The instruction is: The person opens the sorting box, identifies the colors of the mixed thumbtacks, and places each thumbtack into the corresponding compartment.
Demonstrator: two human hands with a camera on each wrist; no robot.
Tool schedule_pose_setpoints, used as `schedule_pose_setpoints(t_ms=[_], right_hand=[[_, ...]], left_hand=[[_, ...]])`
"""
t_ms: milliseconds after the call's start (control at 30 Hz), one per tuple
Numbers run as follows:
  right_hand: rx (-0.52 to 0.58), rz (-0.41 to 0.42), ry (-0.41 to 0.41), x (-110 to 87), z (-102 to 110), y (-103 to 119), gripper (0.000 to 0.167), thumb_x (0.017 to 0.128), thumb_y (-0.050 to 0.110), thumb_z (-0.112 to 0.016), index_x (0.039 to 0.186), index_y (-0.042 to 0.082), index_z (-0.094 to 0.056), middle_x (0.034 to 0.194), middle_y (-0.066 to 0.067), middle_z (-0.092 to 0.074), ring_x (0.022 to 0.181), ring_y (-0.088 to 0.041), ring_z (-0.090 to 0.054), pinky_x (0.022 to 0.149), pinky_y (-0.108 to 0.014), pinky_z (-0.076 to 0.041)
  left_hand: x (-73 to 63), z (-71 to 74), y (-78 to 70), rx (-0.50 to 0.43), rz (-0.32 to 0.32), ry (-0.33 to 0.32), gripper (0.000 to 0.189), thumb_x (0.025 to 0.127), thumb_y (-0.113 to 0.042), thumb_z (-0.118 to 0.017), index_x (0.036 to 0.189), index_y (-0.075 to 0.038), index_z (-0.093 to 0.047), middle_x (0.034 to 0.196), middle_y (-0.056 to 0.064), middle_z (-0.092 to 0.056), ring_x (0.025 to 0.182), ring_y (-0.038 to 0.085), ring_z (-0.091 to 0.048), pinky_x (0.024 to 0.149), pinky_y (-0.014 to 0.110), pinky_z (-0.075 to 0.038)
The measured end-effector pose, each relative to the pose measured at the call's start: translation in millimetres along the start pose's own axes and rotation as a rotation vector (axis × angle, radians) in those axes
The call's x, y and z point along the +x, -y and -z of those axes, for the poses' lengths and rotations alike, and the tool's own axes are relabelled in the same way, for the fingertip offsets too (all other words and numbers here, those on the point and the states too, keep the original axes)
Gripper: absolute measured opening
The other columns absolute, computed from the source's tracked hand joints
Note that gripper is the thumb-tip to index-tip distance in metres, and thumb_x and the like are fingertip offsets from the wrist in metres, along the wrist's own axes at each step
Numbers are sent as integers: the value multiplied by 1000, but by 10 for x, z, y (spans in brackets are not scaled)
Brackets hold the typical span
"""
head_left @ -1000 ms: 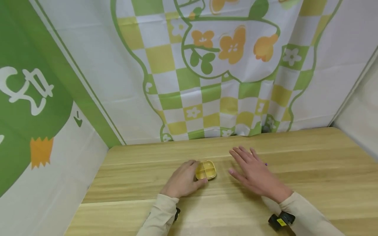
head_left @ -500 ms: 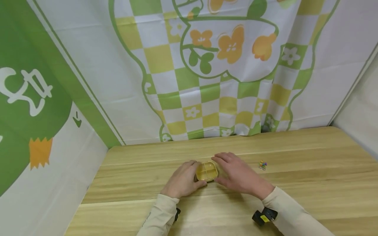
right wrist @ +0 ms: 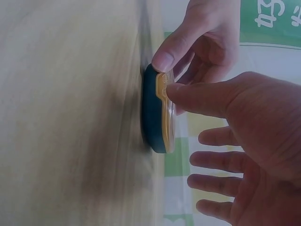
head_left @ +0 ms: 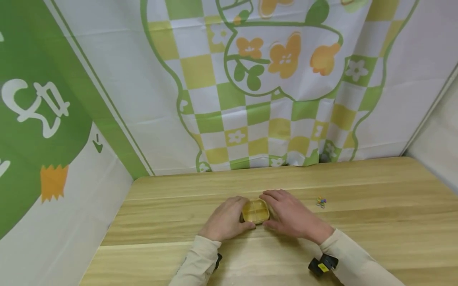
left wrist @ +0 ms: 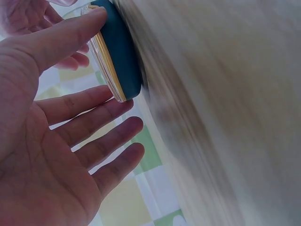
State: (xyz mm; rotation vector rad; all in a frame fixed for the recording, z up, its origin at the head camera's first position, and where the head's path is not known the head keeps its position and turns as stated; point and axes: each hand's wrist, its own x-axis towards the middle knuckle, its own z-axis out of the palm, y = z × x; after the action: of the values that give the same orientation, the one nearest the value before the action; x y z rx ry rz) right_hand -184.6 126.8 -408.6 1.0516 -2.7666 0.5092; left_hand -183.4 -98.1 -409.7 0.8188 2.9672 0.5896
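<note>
A small four-compartment pill box [head_left: 255, 212] rests on the table between both hands. It has a dark teal base [left wrist: 123, 52], a yellow inner rim and a clear lid [right wrist: 171, 127], which lies down over the compartments. My left hand [head_left: 225, 218] holds the box from the left, thumb along the near side and fingers at the far side. From the right, my right hand [head_left: 293, 216] holds it too, its thumb on the lid's edge by a yellow tab [right wrist: 162, 84]. Its other fingers reach behind the far side, where their contact is partly hidden.
To the right of the right hand lies a little cluster of colourful small pieces [head_left: 321, 202] on the wooden table [head_left: 375, 222]. A patterned cloth [head_left: 229, 119] hangs behind the table, and a green and white one [head_left: 64, 99] hangs at the left.
My right hand has come left from beside the colourful pieces to the box, uncovering them. The left hand stays on the box. The lid appears lowered over the compartments; the view has shifted slightly.
</note>
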Motion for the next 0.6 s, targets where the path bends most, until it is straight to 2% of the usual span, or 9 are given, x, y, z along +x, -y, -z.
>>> schedule_pose_setpoints(t_ms=[333, 600], right_hand=[[11, -18, 16, -25, -17, -38, 69, 85, 34, -83, 138, -2, -57, 140, -20, -55, 129, -41, -52, 111, -58, -37], [10, -2, 32, -31, -3, -44, 60, 85, 35, -83, 129, 0, -64, 132, -18, -61, 123, -40, -56, 106, -57, -43]], left_hand=[[2, -13, -42, 2, -11, 19, 63, 84, -35, -84, 133, -3, -61, 135, 11, -62, 126, 28, -57, 108, 43, -45], [-3, -4, -72, -27, -19, 37, 63, 83, -34, -86, 133, -5, -62, 135, 9, -63, 124, 26, -58, 106, 42, -46]])
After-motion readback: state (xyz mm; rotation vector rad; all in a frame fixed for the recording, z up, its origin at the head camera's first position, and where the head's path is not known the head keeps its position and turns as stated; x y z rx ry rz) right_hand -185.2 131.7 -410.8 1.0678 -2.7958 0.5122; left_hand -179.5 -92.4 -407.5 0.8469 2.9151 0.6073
